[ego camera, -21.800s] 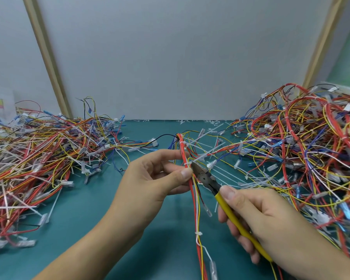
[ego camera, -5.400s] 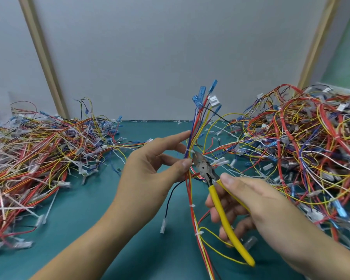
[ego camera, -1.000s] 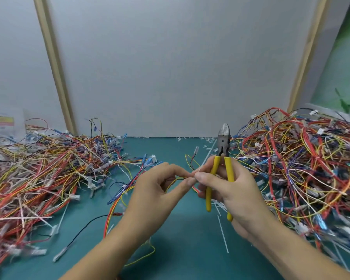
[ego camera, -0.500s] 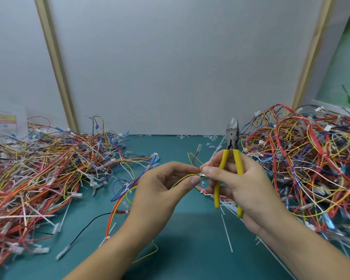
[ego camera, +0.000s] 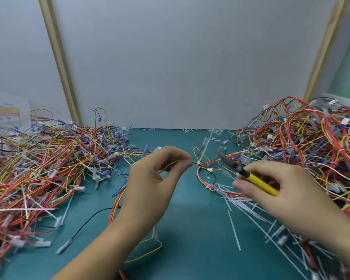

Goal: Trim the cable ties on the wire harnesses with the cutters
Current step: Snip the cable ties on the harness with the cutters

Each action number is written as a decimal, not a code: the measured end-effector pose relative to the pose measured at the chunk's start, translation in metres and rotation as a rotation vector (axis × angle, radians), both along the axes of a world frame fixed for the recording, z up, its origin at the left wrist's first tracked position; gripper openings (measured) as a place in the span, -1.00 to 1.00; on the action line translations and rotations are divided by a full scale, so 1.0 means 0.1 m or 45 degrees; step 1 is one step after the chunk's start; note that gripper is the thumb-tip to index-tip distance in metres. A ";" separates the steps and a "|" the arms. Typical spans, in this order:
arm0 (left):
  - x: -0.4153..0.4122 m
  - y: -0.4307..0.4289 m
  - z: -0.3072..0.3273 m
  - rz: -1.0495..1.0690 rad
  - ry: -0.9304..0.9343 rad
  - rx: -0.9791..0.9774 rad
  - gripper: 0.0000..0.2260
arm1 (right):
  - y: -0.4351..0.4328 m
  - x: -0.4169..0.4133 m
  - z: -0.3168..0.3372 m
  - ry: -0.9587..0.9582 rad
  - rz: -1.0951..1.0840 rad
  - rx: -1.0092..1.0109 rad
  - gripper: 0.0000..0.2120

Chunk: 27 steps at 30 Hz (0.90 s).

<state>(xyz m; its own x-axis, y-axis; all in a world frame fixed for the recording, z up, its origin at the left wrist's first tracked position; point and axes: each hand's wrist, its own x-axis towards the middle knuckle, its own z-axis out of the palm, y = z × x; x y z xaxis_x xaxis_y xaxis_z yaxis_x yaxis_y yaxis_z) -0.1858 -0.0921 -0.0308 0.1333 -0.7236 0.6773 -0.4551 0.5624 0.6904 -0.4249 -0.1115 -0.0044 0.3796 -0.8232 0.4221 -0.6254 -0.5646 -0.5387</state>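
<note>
My left hand (ego camera: 158,178) pinches a thin wire harness (ego camera: 205,168) of yellow and red wires over the middle of the green mat. A white cable tie (ego camera: 203,148) sticks up from the harness just right of my fingertips. My right hand (ego camera: 275,188) grips the yellow-handled cutters (ego camera: 249,176). Their dark jaws point up and left toward the harness, a short way right of the tie. The frame is blurred by motion, so I cannot tell how wide the jaws stand.
A big heap of harnesses (ego camera: 45,164) covers the left of the green mat (ego camera: 190,229), and another heap (ego camera: 311,152) fills the right. Several cut white tie ends (ego camera: 247,211) lie under my right hand. A grey wall (ego camera: 180,67) closes the back.
My hands have drawn apart. The cutters swung down from upright to lying tilted with the jaws pointing left, and my right fingers no longer touch the wire that my left hand holds.
</note>
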 end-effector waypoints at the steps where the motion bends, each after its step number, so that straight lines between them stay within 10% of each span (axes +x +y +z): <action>1: 0.02 0.00 0.02 0.055 -0.112 -0.087 -0.90 | -0.02 -0.02 0.00 0.101 0.009 -0.009 -0.64; 27: 0.05 0.01 0.03 0.028 -0.392 -0.263 -0.96 | -0.05 0.00 -0.08 0.276 0.036 0.040 -0.56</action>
<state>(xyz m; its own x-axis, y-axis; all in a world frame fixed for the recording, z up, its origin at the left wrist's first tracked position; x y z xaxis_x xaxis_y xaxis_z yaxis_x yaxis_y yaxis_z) -0.1806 -0.0914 -0.0277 -0.0854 -0.5665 0.8196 -0.6376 0.6632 0.3920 -0.4253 -0.1169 -0.0129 0.4817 -0.8227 0.3020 -0.7129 -0.5683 -0.4109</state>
